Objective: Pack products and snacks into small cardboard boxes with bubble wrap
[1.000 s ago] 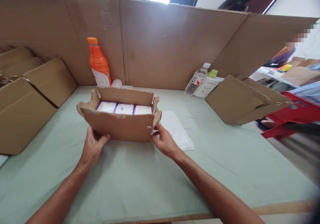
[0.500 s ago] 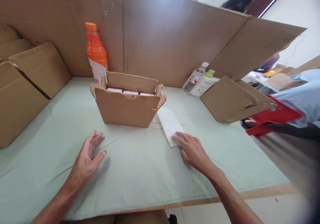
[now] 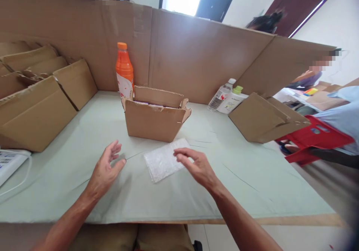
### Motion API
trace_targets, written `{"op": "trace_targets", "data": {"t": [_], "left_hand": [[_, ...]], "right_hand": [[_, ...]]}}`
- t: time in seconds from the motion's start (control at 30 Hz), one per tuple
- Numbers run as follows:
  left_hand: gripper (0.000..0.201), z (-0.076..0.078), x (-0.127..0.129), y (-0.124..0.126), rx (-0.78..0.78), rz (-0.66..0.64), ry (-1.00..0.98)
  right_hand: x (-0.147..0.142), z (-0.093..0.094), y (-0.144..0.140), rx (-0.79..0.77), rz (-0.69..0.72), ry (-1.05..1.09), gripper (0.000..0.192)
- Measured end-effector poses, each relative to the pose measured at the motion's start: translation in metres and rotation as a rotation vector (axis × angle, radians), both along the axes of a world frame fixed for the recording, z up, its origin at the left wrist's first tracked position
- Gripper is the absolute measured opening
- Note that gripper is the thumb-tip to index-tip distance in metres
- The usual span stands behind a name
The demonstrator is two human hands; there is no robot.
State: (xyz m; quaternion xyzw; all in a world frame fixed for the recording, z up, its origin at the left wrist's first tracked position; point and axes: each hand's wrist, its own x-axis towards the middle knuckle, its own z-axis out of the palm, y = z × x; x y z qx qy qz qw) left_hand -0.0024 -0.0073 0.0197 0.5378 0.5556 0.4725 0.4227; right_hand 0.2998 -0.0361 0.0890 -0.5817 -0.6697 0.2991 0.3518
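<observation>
A flat, whitish translucent piece of bubble wrap [image 3: 164, 161] lies at a slant on the green cloth between my hands. Over its right end are the fingers of my right hand [image 3: 198, 165], stretched out and not wrapped round it; whether the fingertips touch it I cannot tell. My left hand [image 3: 109, 167] is held above the cloth left of the bubble wrap, fingers apart, with nothing in it. Just beyond stands an open cardboard box [image 3: 154, 122] with its flaps up. Purple-and-white items show in part inside it, mostly hidden by the front wall.
An orange drink bottle [image 3: 124, 70] stands behind the box. Cardboard boxes [image 3: 36, 109] line the left side, above a white device with a cable [image 3: 14, 165]. At right are a clear bottle [image 3: 221, 96], a white bottle [image 3: 231, 103] and another carton [image 3: 258, 118]. Other people sit beyond the cardboard partition [image 3: 207, 56].
The bubble wrap has moved left and toward me, and has turned from lengthwise to a slant. My right hand has shifted left with it. The view has tilted up and turned left.
</observation>
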Motion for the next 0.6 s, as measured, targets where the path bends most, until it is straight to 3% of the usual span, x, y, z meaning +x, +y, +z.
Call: {"op": "trace_targets", "data": {"t": [0.07,0.13,0.23,0.33,0.47,0.6], "left_hand": [[0.072,0.008,0.002,0.019,0.033,0.013,0.024],[0.073,0.014,0.011,0.040,0.043,0.044,0.026],[0.075,0.016,0.030,0.069,0.040,0.092,-0.010],[0.072,0.008,0.047,0.085,0.052,0.077,-0.025],[0.078,-0.006,0.056,0.088,0.064,0.041,-0.028],[0.079,-0.010,0.053,0.083,0.041,0.029,-0.009]], "right_hand": [[0.011,-0.007,0.022,0.062,-0.185,0.040,0.030],[0.019,-0.018,0.047,0.083,-0.286,0.072,0.039],[0.019,-0.036,0.079,0.036,-0.224,0.157,0.056],[0.015,-0.048,0.096,0.019,-0.135,0.196,0.054],[0.023,-0.053,0.103,0.027,-0.172,0.164,0.045],[0.038,-0.051,0.102,0.023,-0.149,0.082,0.045]]}}
